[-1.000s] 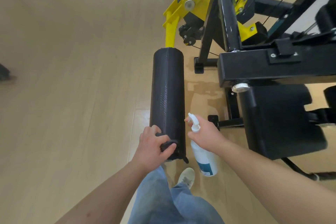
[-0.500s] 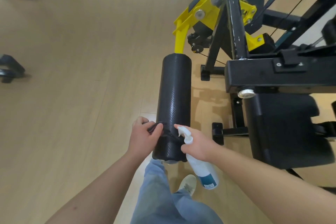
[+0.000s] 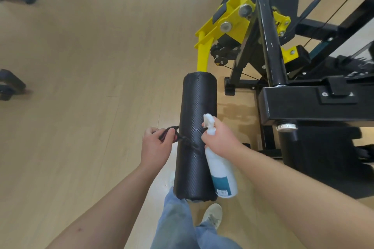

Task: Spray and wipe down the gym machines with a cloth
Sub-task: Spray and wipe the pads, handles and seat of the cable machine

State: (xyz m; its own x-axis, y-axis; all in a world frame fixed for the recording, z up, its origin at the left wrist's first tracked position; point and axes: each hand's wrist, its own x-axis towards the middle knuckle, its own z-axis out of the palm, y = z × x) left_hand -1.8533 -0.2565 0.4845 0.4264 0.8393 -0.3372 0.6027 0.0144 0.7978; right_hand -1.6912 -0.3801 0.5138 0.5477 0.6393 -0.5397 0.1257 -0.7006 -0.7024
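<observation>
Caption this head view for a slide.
Left hand holds a dark cloth against the black cylindrical padded roller while right hand grips a white spray bottle.

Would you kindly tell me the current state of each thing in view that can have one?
left hand: pinches the black cloth, left of the roller pad.
black cloth: bunched, one end trailing across the roller pad.
right hand: grips the spray bottle at its neck.
spray bottle: held tilted along the pad's right side, nozzle away from the person.
roller pad: mounted on the yellow arm.
</observation>
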